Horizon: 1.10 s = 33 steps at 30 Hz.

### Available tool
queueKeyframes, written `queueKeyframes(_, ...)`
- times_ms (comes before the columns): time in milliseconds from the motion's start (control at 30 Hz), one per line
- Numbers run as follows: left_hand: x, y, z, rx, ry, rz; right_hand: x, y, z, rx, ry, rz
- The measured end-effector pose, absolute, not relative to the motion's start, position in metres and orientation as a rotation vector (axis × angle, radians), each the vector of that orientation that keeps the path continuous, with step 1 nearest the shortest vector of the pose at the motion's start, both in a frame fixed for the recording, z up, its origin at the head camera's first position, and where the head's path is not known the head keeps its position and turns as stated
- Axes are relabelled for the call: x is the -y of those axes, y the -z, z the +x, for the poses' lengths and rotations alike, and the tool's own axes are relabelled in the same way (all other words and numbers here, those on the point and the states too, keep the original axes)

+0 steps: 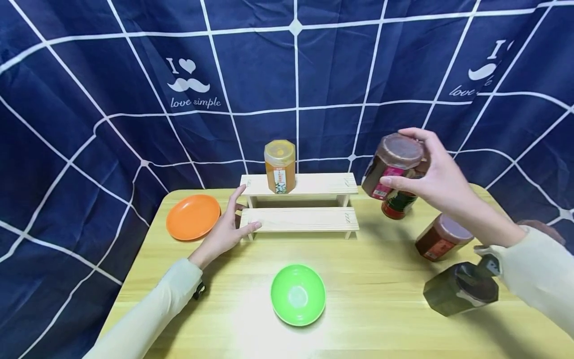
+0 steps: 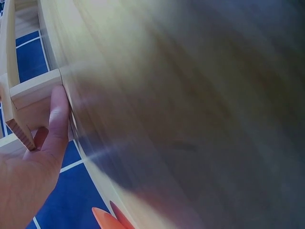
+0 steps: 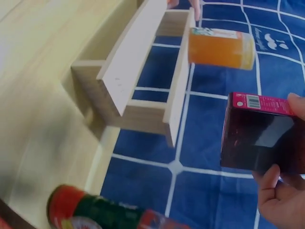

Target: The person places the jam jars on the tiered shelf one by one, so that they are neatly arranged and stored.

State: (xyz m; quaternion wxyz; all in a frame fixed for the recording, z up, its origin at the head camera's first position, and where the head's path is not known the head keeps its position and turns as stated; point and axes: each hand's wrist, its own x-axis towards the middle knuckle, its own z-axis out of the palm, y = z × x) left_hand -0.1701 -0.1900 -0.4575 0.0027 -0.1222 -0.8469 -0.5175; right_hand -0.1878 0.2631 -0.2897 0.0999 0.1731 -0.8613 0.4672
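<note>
My right hand [image 1: 437,172] grips a dark jar with a pink label [image 1: 392,162], lifted and tilted to the right of a two-step wooden shelf [image 1: 300,219]. In the right wrist view, fingers and thumb hold this dark jar [image 3: 262,138] from opposite sides. At the shelf's left end, my left hand [image 1: 226,232] holds its edge, thumb at the lower step and fingers reaching toward the upper one. The left wrist view shows a digit of the hand [image 2: 43,157] against a wooden support. An orange-filled jar [image 1: 281,169] stands on the upper step.
Behind the lifted jar is a red-and-green jar [image 1: 396,203]. Nearer the right arm stand a reddish-brown jar [image 1: 441,239] and a dark green jar [image 1: 457,291]. A green bowl [image 1: 298,294] sits in front of the shelf, an orange plate [image 1: 193,218] to its left.
</note>
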Motion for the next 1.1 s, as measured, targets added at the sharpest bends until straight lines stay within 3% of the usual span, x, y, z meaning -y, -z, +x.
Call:
queueKeyframes(633, 0.192, 0.459, -0.174, 2.668, 1.597, -0.398, -0.193, 0.326, -0.237, 2.505, -1.623, 0.676)
queueKeyframes(933, 0.18, 0.421, -0.154, 2.672, 1.626, -0.416, -0.182, 0.34, -0.255, 2.46, -1.73, 0.768)
queueKeyframes(1100, 0.184, 0.438, -0.16, 2.653, 1.618, -0.404, -0.179, 0.345, -0.261, 2.465, -1.809, 0.793)
